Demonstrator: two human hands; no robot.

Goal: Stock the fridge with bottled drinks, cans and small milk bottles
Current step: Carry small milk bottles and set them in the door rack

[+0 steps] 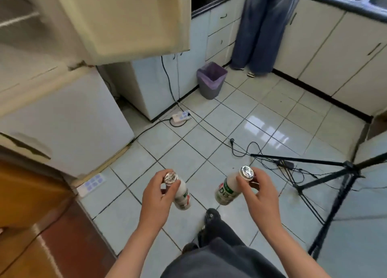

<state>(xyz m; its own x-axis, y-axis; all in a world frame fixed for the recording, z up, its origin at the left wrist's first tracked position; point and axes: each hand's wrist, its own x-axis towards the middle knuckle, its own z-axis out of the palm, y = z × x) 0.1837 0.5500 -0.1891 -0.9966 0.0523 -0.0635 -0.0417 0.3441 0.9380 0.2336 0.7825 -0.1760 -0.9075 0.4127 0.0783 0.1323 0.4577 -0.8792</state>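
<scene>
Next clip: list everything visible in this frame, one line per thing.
milk bottles: two, white with foil caps, one in each hand
fridge: one, cream-white, left, upper door open
cabinets: cream, along back and right
bin: one, grey with purple liner, beside the cabinets
floor: pale tiles, dark grout
power strips: two, white, on the floor
cables: several, black, on the floor
tripod: one, black, right
other person: one, blue trousers, by the cabinets
left hand: grip near one bottle's cap
right hand: grip near the other's cap
legs: dark trousers, bottom centre
</scene>
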